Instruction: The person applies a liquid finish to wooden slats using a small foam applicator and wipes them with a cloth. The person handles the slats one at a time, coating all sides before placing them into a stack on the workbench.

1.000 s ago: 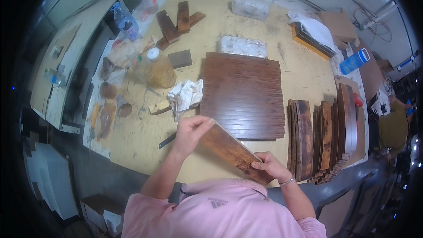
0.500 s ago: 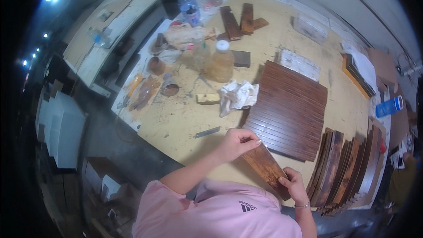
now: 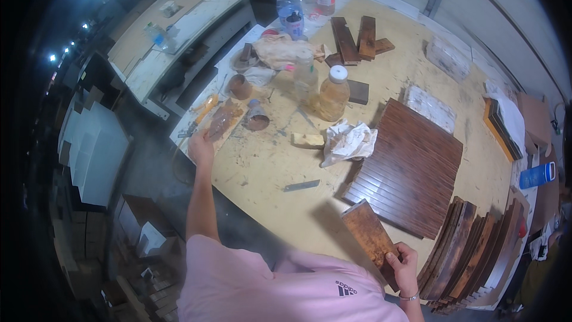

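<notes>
In my right hand (image 3: 406, 269) I grip the lower end of a short brown wooden plank (image 3: 370, 234), tilted above the table's near edge, thumb on its blotchy face. My left hand (image 3: 201, 148) reaches to the table's left edge, beside a flat piece smeared with brown filler (image 3: 223, 120). Its fingers look pinched together there; what they hold, if anything, is too small to make out. Just beyond the plank lies a panel of dark glossy wooden strips (image 3: 411, 170). A crumpled white cloth (image 3: 350, 142) rests against its left side.
A row of planks (image 3: 459, 256) stands at the right. A metal blade (image 3: 301, 186), a yellow sponge-like block (image 3: 307, 139) and a white-capped jar (image 3: 335, 96) occupy the middle. Bottles (image 3: 289, 6), a small brown cup (image 3: 239, 87) and loose planks (image 3: 366, 39) lie farther back.
My left hand has left the plank's upper end and moved left to the filler-smeared piece. My right hand still holds the plank. The view has shifted, moving the scene rightward.
</notes>
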A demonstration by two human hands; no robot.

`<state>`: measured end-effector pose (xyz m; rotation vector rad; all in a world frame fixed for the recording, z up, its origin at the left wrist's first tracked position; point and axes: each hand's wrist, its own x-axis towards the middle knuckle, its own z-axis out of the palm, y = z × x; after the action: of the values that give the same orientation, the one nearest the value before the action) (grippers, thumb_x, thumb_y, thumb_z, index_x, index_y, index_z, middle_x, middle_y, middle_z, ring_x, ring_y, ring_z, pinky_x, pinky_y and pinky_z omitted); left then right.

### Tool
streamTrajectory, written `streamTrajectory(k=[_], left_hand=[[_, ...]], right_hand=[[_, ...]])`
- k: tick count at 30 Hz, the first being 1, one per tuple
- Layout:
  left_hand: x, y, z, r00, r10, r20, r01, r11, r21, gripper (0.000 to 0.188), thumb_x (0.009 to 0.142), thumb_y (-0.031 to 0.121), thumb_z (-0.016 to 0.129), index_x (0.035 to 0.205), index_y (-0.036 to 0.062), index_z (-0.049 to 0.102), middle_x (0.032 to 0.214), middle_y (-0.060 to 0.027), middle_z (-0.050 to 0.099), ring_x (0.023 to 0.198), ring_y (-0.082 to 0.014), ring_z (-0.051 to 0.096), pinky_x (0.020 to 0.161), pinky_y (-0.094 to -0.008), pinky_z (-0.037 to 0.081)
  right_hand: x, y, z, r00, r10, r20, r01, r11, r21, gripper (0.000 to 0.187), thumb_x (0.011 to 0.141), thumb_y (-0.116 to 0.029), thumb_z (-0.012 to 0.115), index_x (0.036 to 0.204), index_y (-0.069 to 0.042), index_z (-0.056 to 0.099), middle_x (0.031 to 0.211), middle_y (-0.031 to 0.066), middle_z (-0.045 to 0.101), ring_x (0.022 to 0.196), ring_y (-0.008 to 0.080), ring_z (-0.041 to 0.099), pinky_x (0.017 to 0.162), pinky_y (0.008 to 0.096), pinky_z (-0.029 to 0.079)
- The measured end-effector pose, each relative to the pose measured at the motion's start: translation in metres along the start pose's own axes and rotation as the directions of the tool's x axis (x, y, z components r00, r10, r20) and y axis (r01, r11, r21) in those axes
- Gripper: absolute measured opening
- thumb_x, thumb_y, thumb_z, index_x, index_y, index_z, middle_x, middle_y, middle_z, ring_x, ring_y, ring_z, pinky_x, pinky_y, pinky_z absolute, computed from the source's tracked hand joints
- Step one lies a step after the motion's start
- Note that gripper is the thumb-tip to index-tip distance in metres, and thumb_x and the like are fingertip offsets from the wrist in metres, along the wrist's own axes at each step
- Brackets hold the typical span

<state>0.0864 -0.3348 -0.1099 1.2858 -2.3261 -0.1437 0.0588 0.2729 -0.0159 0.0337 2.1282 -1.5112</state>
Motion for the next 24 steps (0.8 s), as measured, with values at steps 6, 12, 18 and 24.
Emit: streamTrajectory(k=[6,12,18,24], left_hand=[[0.006,-0.019,0.011,0.990,0.057,0.131,-0.078,0.983,0.165,0.019,0.084,0.015,0.069,0.102,0.0119,0.073,0.099,-0.0092,0.065,0.103,-0.0294,0.059,0.087,-0.0427,0.050],[0.014,-0.039,0.014,0.975,0.148,0.168,-0.174,0.972,0.156,0.017,0.081,0.014,0.071,0.097,0.0106,0.073,0.098,-0.0094,0.065,0.102,-0.0295,0.059,0.087,-0.0420,0.050],[0.024,-0.042,0.012,0.949,0.245,0.196,-0.272,0.954,0.126,0.013,0.079,0.013,0.071,0.091,0.0097,0.073,0.094,-0.0107,0.065,0.101,-0.0305,0.059,0.084,-0.0434,0.050],[0.033,-0.034,0.008,0.926,0.234,0.297,-0.299,0.934,0.197,0.013,0.078,0.013,0.069,0.091,0.0089,0.072,0.096,-0.0114,0.065,0.100,-0.0312,0.059,0.083,-0.0444,0.050]], right_hand=[[0.004,-0.005,0.007,1.000,0.012,0.003,-0.011,0.998,-0.061,0.008,0.082,-0.004,0.069,0.084,0.002,0.064,0.068,-0.0026,0.056,0.061,0.0047,0.046,0.054,0.0240,0.038],[0.010,0.000,0.010,1.000,0.001,0.011,0.000,0.997,-0.080,0.009,0.081,-0.004,0.070,0.084,0.002,0.064,0.067,-0.0025,0.055,0.061,0.0051,0.045,0.054,0.0240,0.037],[0.012,0.002,0.015,1.000,-0.015,0.005,0.016,0.996,-0.093,0.013,0.081,-0.006,0.072,0.084,0.003,0.064,0.065,-0.0019,0.053,0.061,0.0054,0.045,0.052,0.0255,0.037],[0.019,0.010,0.011,0.999,-0.028,0.016,0.030,0.989,-0.142,0.017,0.079,-0.009,0.074,0.083,0.003,0.063,0.060,-0.0003,0.050,0.057,0.0062,0.043,0.050,0.0267,0.036]])
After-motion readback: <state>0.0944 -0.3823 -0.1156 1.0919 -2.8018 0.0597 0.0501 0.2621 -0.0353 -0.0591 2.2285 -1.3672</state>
